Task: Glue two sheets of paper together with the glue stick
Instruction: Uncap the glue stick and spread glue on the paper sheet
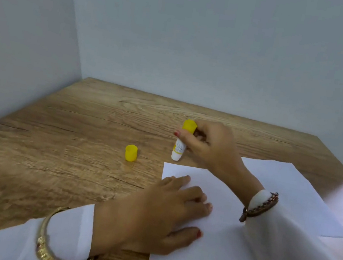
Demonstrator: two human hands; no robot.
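Observation:
My right hand (210, 146) grips a white glue stick (180, 148) with a yellow end pointing up, its white end down on the wooden table (65, 136) just beyond the papers. The stick's yellow cap (130, 153) stands by itself to the left. A white sheet of paper (211, 242) lies in front of me, and my left hand (167, 209) rests flat on its left part with fingers spread. A second white sheet (291, 187) lies under it, showing to the right and behind.
Grey walls (179, 42) close off the table at the back and the left. Bare wood stretches to the left of the cap. White sleeves and bracelets cover both wrists.

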